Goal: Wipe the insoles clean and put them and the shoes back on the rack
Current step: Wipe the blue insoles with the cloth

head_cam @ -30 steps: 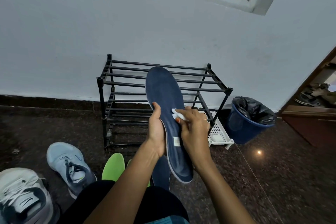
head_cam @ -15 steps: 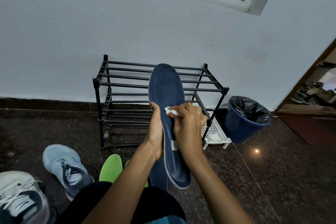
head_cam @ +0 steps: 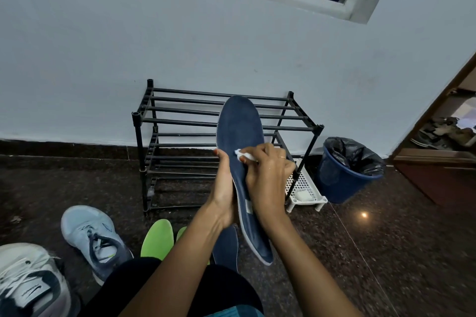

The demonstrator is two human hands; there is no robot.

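- A white-and-grey shoe (head_cam: 28, 283) and a light blue shoe (head_cam: 92, 237) sit on the dark floor (head_cam: 373, 252) at the far left. Two green insoles (head_cam: 157, 239) lie just right of them.
- The left hand (head_cam: 224, 188) grips the left edge of a navy insole (head_cam: 239, 126), thumb along the rim. It holds the insole upright, toe up, in front of the black rack (head_cam: 180, 121).
- The insole has a suede-like navy face, a pale rim and a small white label towards the heel. A second navy insole (head_cam: 226, 247) lies on the floor beneath it.
- The right hand (head_cam: 268, 175) pinches a white wipe (head_cam: 243, 154) against the insole's middle.
- Compared with a second ago, the wipe sits slightly nearer the toe, and the lower part of the insole is turned more edge-on.
- A blue bin (head_cam: 345, 177) stands right of the rack.
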